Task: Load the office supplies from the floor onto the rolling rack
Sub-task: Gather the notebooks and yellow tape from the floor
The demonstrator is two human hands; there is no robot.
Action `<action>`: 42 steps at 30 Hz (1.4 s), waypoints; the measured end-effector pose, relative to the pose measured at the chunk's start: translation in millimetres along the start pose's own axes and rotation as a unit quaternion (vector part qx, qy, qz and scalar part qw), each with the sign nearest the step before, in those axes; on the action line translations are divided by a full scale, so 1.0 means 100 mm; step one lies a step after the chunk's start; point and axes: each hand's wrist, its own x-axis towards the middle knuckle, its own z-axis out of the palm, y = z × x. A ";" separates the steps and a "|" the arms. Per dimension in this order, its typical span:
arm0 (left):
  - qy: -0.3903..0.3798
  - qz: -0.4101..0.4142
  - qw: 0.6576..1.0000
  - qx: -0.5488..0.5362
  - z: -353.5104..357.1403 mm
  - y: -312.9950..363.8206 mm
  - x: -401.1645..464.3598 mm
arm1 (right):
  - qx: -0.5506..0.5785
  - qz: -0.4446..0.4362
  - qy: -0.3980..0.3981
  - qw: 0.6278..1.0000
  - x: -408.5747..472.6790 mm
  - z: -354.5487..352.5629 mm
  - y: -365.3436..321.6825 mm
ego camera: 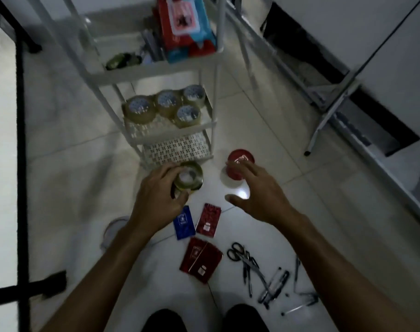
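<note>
Rack point(205, 121) shelf holds 4 tape rolls point(165, 105); left hand point(159, 200) grips another roll point(188, 178), right hand point(256, 192) spread, holding nothing.

Both forearms are bare, with no sleeves, watch or rings showing. Two dark rounded shapes point(204, 319) at the bottom edge may be trousered knees.

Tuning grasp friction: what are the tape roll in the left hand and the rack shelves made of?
Tape roll: looks like clear glossy plastic film, yellowish-translucent with highlights on its rim; the core is too blurred to tell. Rack shelves: probably white painted metal or plastic, matte, with a perforated pattern of small holes. The left hand grips the roll.
</note>
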 end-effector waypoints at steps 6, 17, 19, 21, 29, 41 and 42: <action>-0.087 -0.078 0.993 -0.013 1.02 -0.63 -0.69 | 0.035 0.020 -0.072 0.997 -0.31 1.37 0.46; -0.213 -0.185 0.959 -0.008 2.14 -1.22 -1.42 | 0.021 0.076 -0.174 0.982 -0.66 2.94 0.66; -0.226 -0.200 0.953 -0.013 2.31 -1.32 -1.42 | -0.013 0.069 -0.196 0.978 -0.67 3.12 0.68; -0.234 -0.220 0.947 -0.029 2.45 -1.46 -1.41 | -0.035 0.075 -0.183 0.980 -0.66 3.30 0.72; -0.201 -0.241 0.947 -0.065 2.81 -1.68 -1.37 | 0.077 0.058 -0.119 0.988 -0.43 3.50 0.64; -0.097 -0.381 0.919 -0.020 2.94 -1.67 -0.82 | -0.081 0.067 -0.134 0.985 -0.38 3.68 0.46; -0.097 -0.388 0.916 -0.020 2.95 -1.67 -0.79 | -0.071 0.079 -0.133 0.985 -0.38 3.68 0.47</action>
